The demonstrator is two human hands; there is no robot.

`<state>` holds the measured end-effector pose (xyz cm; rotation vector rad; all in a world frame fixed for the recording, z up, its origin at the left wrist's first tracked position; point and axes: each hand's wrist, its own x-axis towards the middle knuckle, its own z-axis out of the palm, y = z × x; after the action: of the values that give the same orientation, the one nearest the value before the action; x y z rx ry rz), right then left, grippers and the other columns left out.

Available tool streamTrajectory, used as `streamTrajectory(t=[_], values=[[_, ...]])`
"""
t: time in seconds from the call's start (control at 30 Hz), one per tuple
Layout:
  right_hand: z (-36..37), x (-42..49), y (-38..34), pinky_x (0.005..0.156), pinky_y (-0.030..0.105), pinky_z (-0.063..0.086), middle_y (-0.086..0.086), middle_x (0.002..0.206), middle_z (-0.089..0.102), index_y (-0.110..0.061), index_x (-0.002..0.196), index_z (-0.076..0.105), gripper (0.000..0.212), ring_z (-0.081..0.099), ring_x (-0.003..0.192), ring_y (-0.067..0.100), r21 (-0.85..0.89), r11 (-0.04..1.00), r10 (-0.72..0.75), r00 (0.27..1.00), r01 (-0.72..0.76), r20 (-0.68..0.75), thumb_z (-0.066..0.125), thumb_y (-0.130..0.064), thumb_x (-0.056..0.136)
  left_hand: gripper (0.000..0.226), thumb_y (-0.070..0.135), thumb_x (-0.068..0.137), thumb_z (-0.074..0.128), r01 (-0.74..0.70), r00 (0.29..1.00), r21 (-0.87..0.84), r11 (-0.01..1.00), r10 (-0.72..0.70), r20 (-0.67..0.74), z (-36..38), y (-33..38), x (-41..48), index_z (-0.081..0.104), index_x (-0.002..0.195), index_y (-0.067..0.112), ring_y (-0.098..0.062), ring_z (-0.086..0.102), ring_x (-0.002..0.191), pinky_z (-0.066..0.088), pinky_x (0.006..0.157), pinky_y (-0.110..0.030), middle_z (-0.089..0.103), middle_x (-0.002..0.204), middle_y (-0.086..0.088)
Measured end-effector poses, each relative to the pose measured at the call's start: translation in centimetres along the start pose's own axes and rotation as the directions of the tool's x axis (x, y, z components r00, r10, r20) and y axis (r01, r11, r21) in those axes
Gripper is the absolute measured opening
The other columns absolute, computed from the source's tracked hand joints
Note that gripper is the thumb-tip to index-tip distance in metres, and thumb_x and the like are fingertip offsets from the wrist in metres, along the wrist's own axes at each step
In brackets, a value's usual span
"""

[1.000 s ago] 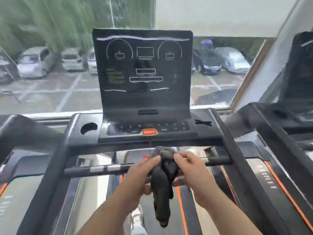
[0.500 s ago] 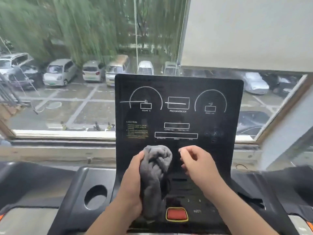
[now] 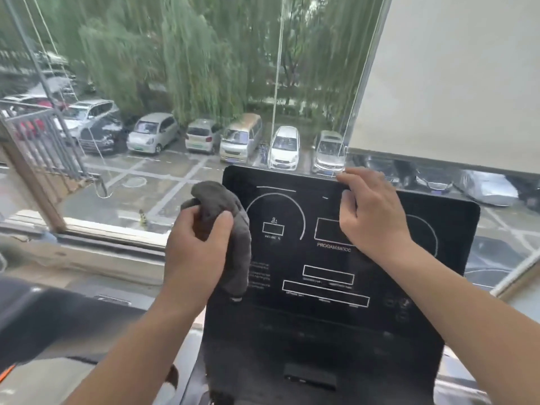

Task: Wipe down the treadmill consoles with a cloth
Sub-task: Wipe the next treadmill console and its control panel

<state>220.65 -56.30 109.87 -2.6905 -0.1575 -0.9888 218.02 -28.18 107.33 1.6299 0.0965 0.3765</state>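
A black treadmill console (image 3: 330,290) with white dial outlines stands upright in front of me. My left hand (image 3: 195,249) grips a bunched grey cloth (image 3: 230,226) at the console's upper left edge; the cloth hangs down over the panel's left side. My right hand (image 3: 371,214) holds the console's top edge near its middle, fingers hooked over the rim and thumb on the front face. The console's keypad lies below the view.
A window sill (image 3: 117,232) runs just behind the console, with a car park outside. A lowered roller blind (image 3: 450,83) covers the upper right. Part of a neighbouring treadmill (image 3: 43,320) shows at the lower left.
Both hands rose from the handlebar to the display. My left hand carried the cloth to the upper left edge. My right hand let go of the cloth and took hold of the console's top edge.
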Motion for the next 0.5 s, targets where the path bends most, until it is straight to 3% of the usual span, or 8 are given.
streamTrajectory(t=[0.1,0.2,0.3,0.37,0.5], values=[[0.9,0.8,2.1,0.110,0.040,0.040,0.006,0.121,0.071,-0.012,0.131,0.065,0.046,0.061,0.116,0.031,-0.110,0.993,0.046,0.999,-0.044,0.020,0.039,-0.028,0.098,0.030,0.048,0.092,0.072,-0.212,0.977,0.219,0.952,0.212,0.021,1.9,-0.7,3.2,0.066,0.116,0.032,-0.010,0.067,0.101,0.057,0.095,-0.043,0.071,0.105,0.013],[2.0,0.2,2.0,0.104,0.035,0.039,0.006,0.113,0.074,-0.010,0.124,0.070,0.038,0.064,0.108,0.031,-0.144,0.988,0.044,0.991,-0.062,-0.124,0.048,-0.027,0.098,0.036,0.048,0.086,0.077,-0.374,0.919,0.481,0.793,0.387,0.075,3.5,-2.3,5.8,0.070,0.110,0.022,-0.023,0.059,0.101,0.056,0.087,-0.049,0.058,0.109,-0.001],[3.0,0.0,1.9,0.106,0.035,0.039,0.007,0.115,0.074,-0.009,0.121,0.071,0.035,0.064,0.109,0.030,-0.144,0.987,0.034,0.973,-0.069,-0.229,0.053,-0.028,0.098,0.040,0.049,0.082,0.083,-0.534,0.734,0.684,0.496,0.673,0.085,3.6,-2.8,8.1,0.071,0.092,0.012,-0.036,0.051,0.112,0.048,0.093,-0.050,0.055,0.122,-0.012],[3.6,0.1,2.2,0.106,0.039,0.043,0.007,0.114,0.075,-0.009,0.119,0.072,0.033,0.065,0.108,0.030,-0.166,0.985,0.003,0.960,-0.051,-0.280,0.055,-0.027,0.099,0.044,0.051,0.084,0.083,-0.613,0.629,0.704,0.358,0.760,0.161,3.6,-2.3,9.6,0.068,0.085,0.010,-0.041,0.051,0.124,0.041,0.104,-0.051,0.057,0.135,-0.015],[4.6,0.5,2.0,0.106,0.044,0.046,0.008,0.112,0.076,-0.008,0.115,0.074,0.030,0.066,0.104,0.031,-0.151,0.985,0.020,0.931,-0.081,-0.365,0.056,-0.027,0.100,0.042,0.034,0.082,0.087,-0.697,0.619,0.599,0.395,0.753,0.224,5.5,-3.1,9.9,0.061,0.093,0.004,-0.040,0.054,0.122,0.046,0.106,-0.048,0.061,0.135,-0.014]])
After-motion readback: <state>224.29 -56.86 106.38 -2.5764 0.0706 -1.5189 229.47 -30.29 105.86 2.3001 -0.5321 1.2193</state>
